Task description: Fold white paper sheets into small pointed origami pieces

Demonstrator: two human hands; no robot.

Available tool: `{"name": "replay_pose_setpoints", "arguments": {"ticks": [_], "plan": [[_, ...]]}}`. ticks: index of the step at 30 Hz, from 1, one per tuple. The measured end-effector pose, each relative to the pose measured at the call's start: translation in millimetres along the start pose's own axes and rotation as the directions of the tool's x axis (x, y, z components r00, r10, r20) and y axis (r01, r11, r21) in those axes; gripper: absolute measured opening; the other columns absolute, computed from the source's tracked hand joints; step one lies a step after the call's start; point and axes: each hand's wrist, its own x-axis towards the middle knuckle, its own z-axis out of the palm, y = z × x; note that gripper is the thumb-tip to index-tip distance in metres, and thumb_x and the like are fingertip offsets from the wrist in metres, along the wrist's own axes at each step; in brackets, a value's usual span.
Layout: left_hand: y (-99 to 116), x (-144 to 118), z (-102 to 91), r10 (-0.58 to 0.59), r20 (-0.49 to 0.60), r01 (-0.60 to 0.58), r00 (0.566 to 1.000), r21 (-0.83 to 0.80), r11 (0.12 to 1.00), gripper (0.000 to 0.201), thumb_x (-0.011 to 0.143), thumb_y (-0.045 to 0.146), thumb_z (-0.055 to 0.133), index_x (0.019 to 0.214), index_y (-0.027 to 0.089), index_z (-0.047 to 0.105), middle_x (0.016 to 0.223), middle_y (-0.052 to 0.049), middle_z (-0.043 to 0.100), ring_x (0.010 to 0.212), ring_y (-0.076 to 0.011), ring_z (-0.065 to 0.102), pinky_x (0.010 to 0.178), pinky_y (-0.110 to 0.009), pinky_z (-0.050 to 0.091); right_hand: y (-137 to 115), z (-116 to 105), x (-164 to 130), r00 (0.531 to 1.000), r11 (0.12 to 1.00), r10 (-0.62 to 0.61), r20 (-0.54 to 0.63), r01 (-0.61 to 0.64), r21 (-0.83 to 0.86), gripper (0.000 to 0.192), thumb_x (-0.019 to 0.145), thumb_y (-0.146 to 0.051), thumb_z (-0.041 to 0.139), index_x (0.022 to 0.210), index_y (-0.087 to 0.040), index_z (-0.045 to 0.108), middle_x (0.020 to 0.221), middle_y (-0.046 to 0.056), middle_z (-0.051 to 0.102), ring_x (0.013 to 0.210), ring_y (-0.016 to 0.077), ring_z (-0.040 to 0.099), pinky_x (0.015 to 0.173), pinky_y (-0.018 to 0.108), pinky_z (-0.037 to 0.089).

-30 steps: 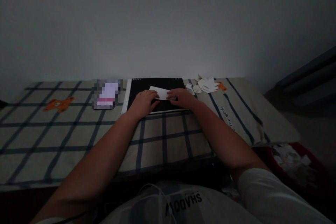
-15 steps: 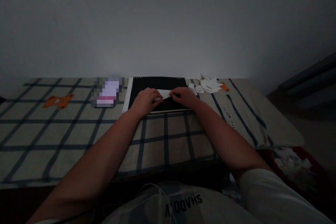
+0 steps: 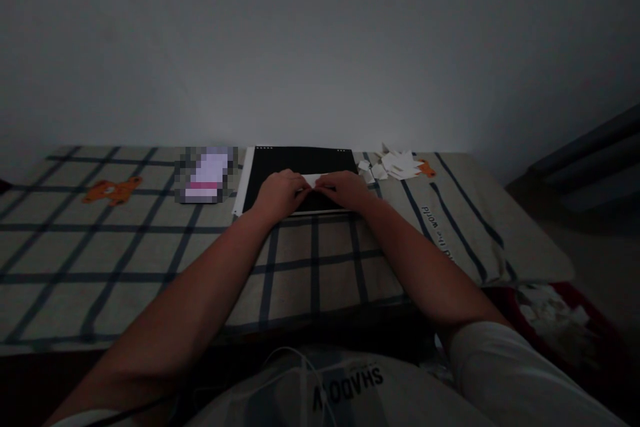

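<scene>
Quietly, at a cloth-covered table (image 3: 315, 260) pushed against a pale wall (image 3: 320, 47), a person is bending both bare hands over a small white paper (image 3: 313, 180). Paper and hands are resting on a black pad (image 3: 304, 159), near its front edge. The left hand (image 3: 281, 195) is covering the paper's left end and the right hand (image 3: 345, 188) its right end, so neither is lying nearer. Only a narrow white band is showing between them, its visible length running left to right, just beyond the thumbs. On both hands, finger and thumb are closing to a narrow pinch and appear to be gripping the paper's near edge, the tips almost meeting; the exact folds I cannot tell in this dimness. Torn white scraps (image 3: 400, 164) are lying just beyond the pad's right side, while a phone (image 3: 206, 173), its screen glowing, is lying to the left.
</scene>
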Motion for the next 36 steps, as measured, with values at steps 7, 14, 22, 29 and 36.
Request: {"name": "replay_pose_setpoints", "arguments": {"ticks": [7, 14, 22, 29, 36], "plan": [[-5.3, -1.2, -8.5, -0.058, 0.001, 0.058, 0.998, 0.033, 0.998, 0.030, 0.097, 0.035, 0.050, 0.098, 0.020, 0.075, 0.105, -0.008, 0.076, 0.103, -0.0278, 0.065, 0.085, -0.040, 0.051, 16.1, -5.3, -2.3, 0.999, 1.000, 0.024, -0.025, -0.024, 0.000, 0.026, 0.097, -0.032, 0.058, 0.107, -0.019, 0.078, 0.111, 0.008, 0.077, 0.105, 0.0237, 0.069, 0.090, 0.034, 0.049], [-16.7, -2.0, -10.3, -0.096, 0.032, 0.096, 0.995, 0.015, 0.995, 0.028, 0.097, 0.035, 0.053, 0.100, 0.019, 0.076, 0.105, -0.009, 0.076, 0.104, -0.0273, 0.066, 0.087, -0.039, 0.052, 25.2, -8.3, -2.6, 0.999, 0.999, 0.038, -0.012, -0.038, 0.014, 0.023, 0.097, -0.030, 0.060, 0.105, -0.018, 0.078, 0.108, 0.009, 0.077, 0.102, 0.0218, 0.069, 0.090, 0.034, 0.049], [-48.3, -4.0, -11.0, -0.050, 0.065, 0.061, 0.997, -0.177, 0.982, 0.027, 0.094, 0.036, 0.054, 0.095, 0.021, 0.077, 0.103, -0.006, 0.077, 0.102, -0.0245, 0.067, 0.092, -0.038, 0.051, 26.0, -11.0, -1.8, 0.999, 0.998, 0.052, -0.001, -0.052, 0.038, 0.022, 0.096, -0.029, 0.061, 0.104, -0.018, 0.079, 0.108, 0.009, 0.078, 0.101, 0.0224, 0.069, 0.091, 0.036, 0.050], [-62.3, -6.9, -15.5, -0.096, 0.098, 0.120, 0.990, -0.270, 0.955, 0.032, 0.092, 0.044, 0.055, 0.088, 0.022, 0.077, 0.099, -0.006, 0.076, 0.096, -0.0231, 0.069, 0.090, -0.037, 0.052, 27.5, -11.7, -1.1, 0.999, 0.997, 0.042, 0.002, -0.042, 0.068, 0.021, 0.095, -0.026, 0.062, 0.104, -0.018, 0.079, 0.108, 0.009, 0.078, 0.103, 0.0225, 0.070, 0.093, 0.037, 0.050], [-77.1, -10.1, -15.6, -0.137, 0.124, 0.167, 0.983, -0.283, 0.944, 0.035, 0.090, 0.050, 0.055, 0.088, 0.022, 0.077, 0.097, -0.006, 0.077, 0.093, -0.0231, 0.069, 0.086, -0.036, 0.051, 26.6, -11.1, -0.3, 0.999, 0.998, 0.044, 0.001, -0.044, 0.051, 0.020, 0.095, -0.025, 0.063, 0.103, -0.017, 0.079, 0.107, 0.009, 0.078, 0.100, 0.0232, 0.070, 0.089, 0.036, 0.051]]}}
